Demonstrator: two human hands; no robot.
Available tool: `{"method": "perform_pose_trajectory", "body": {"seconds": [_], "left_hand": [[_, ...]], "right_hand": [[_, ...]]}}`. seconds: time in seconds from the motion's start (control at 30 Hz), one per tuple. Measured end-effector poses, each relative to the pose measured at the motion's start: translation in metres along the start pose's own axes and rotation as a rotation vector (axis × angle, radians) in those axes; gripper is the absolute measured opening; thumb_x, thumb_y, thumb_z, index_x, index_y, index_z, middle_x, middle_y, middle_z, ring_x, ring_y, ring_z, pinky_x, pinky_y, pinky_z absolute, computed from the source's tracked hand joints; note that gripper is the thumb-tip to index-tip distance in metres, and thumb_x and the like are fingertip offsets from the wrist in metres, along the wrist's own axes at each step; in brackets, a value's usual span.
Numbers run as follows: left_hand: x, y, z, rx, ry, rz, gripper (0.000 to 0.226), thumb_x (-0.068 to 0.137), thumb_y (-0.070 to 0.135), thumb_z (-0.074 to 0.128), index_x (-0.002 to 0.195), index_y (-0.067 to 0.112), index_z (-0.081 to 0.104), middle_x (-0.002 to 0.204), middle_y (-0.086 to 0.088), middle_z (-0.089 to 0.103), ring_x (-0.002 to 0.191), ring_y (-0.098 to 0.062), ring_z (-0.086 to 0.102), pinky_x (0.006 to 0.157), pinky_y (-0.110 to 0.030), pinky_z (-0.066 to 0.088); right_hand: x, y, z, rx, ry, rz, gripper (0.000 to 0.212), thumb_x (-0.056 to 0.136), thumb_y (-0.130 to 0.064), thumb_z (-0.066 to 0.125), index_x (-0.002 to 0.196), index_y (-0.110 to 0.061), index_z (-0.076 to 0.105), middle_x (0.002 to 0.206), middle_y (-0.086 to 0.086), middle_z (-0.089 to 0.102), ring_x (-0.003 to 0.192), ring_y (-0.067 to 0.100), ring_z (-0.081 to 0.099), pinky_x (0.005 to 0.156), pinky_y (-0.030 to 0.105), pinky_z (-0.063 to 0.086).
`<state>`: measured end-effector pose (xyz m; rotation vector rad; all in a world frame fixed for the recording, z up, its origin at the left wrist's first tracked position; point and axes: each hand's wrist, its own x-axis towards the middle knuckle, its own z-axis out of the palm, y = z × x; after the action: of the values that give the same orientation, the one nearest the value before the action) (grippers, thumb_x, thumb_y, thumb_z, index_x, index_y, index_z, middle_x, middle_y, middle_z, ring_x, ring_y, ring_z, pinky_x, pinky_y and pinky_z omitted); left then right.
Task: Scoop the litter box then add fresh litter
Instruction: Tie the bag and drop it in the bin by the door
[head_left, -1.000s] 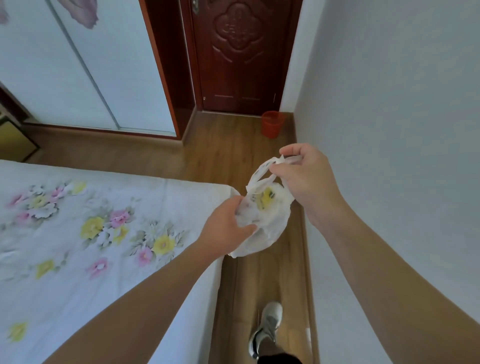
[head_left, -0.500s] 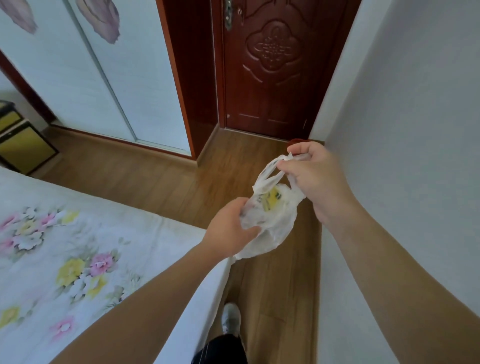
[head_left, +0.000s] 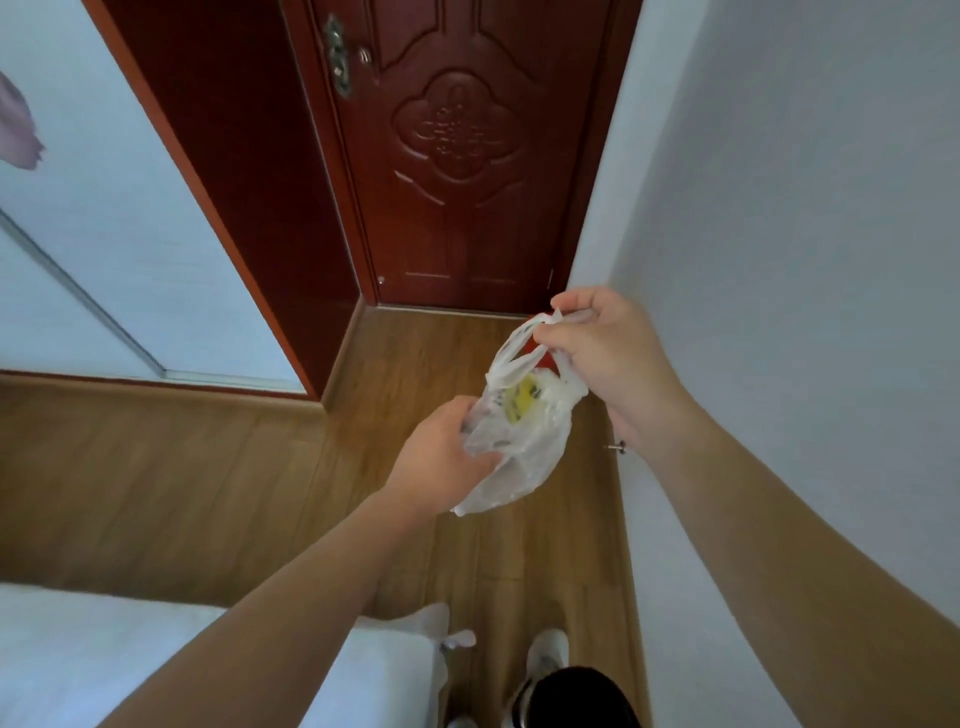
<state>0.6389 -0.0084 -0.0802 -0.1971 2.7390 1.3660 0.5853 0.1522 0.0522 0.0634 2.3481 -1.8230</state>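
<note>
left hand fingers pinched on lower side of white plastic bag. right hand fingertips clamped on bag handles, just above. something yellow inside. bag hangs between both hands, over wood floor. closed red door beyond fingers.

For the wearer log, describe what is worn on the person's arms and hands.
Both forearms are bare as far as the frame shows: no sleeves reach them. The left hand and the right hand wear no gloves. No watch, bracelet or ring shows on either.
</note>
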Motion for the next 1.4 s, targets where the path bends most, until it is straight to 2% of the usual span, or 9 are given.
{"method": "perform_pose_trajectory", "body": {"seconds": [0.2, 0.33, 0.47, 0.63, 0.8, 0.97, 1.13, 1.27, 1.4], "left_hand": [[0.135, 0.006, -0.004, 0.047, -0.028, 0.026, 0.026, 0.082, 0.042, 0.071, 0.101, 0.035, 0.056, 0.089, 0.015, 0.066, 0.081, -0.004, 0.065, 0.071, -0.022, 0.052], [0.227, 0.009, -0.007, 0.126, -0.08, 0.014, 0.028, 0.083, 0.043, 0.07, 0.105, 0.037, 0.055, 0.091, 0.016, 0.065, 0.082, -0.002, 0.064, 0.076, -0.027, 0.057], [0.308, 0.018, -0.017, 0.092, -0.11, 0.004, 0.032, 0.081, 0.045, 0.07, 0.107, 0.036, 0.054, 0.093, 0.016, 0.066, 0.083, -0.002, 0.064, 0.075, -0.031, 0.056], [0.42, 0.017, -0.02, 0.106, -0.181, 0.03, 0.038, 0.082, 0.042, 0.071, 0.116, 0.036, 0.054, 0.099, 0.016, 0.067, 0.089, -0.003, 0.065, 0.08, -0.034, 0.057], [0.548, 0.011, -0.006, 0.086, -0.269, 0.064, 0.04, 0.071, 0.05, 0.065, 0.107, 0.04, 0.052, 0.095, 0.015, 0.068, 0.086, -0.006, 0.067, 0.076, -0.039, 0.058], [0.659, 0.015, 0.01, 0.108, -0.399, 0.113, 0.036, 0.076, 0.038, 0.071, 0.107, 0.038, 0.052, 0.097, 0.015, 0.065, 0.087, -0.009, 0.065, 0.078, -0.035, 0.056], [0.749, 0.015, 0.039, 0.143, -0.482, 0.119, 0.055, 0.064, 0.054, 0.061, 0.115, 0.035, 0.052, 0.107, 0.012, 0.064, 0.097, -0.009, 0.063, 0.086, -0.041, 0.053], [0.814, 0.004, 0.078, 0.195, -0.517, 0.104, 0.061, 0.063, 0.047, 0.062, 0.121, 0.031, 0.053, 0.112, 0.01, 0.062, 0.101, -0.012, 0.062, 0.084, -0.032, 0.05], [0.874, -0.028, 0.126, 0.211, -0.529, 0.054, 0.052, 0.069, 0.034, 0.069, 0.119, 0.032, 0.054, 0.113, 0.009, 0.063, 0.1, -0.011, 0.061, 0.076, -0.023, 0.042]], "right_hand": [[0.135, -0.007, -0.001, 0.019, -0.001, -0.003, 0.032, 0.083, -0.017, 0.073, 0.111, -0.028, 0.063, 0.106, -0.004, 0.065, 0.099, 0.015, 0.066, 0.089, 0.038, 0.057], [0.228, -0.016, -0.007, 0.034, -0.005, -0.002, 0.035, 0.085, -0.016, 0.073, 0.117, -0.025, 0.062, 0.102, -0.007, 0.064, 0.096, 0.009, 0.064, 0.08, 0.028, 0.054], [0.308, -0.028, -0.01, 0.03, 0.004, 0.012, 0.034, 0.085, -0.015, 0.073, 0.116, -0.023, 0.062, 0.1, -0.007, 0.063, 0.094, 0.009, 0.063, 0.077, 0.025, 0.052], [0.409, -0.039, -0.016, 0.022, 0.049, 0.06, 0.033, 0.084, -0.016, 0.073, 0.115, -0.023, 0.064, 0.101, -0.007, 0.064, 0.094, 0.01, 0.063, 0.085, 0.031, 0.053], [0.515, -0.034, -0.023, 0.071, 0.175, 0.13, 0.032, 0.083, -0.012, 0.073, 0.113, -0.021, 0.065, 0.101, -0.002, 0.066, 0.093, 0.011, 0.064, 0.073, 0.024, 0.049], [0.605, -0.025, -0.031, 0.135, 0.286, 0.224, 0.03, 0.082, -0.01, 0.074, 0.11, -0.02, 0.066, 0.103, 0.001, 0.068, 0.097, 0.016, 0.065, 0.08, 0.028, 0.052], [0.682, -0.002, -0.046, 0.122, 0.351, 0.3, 0.03, 0.079, -0.017, 0.077, 0.104, -0.026, 0.065, 0.105, 0.0, 0.07, 0.1, 0.019, 0.067, 0.096, 0.043, 0.053], [0.739, 0.037, -0.054, 0.125, 0.353, 0.344, 0.023, 0.078, -0.016, 0.075, 0.095, -0.029, 0.064, 0.101, 0.002, 0.072, 0.096, 0.022, 0.069, 0.092, 0.047, 0.056], [0.794, 0.09, -0.057, 0.188, 0.369, 0.384, 0.018, 0.083, -0.01, 0.072, 0.096, -0.021, 0.066, 0.095, 0.003, 0.072, 0.089, 0.02, 0.071, 0.088, 0.043, 0.058]]}}
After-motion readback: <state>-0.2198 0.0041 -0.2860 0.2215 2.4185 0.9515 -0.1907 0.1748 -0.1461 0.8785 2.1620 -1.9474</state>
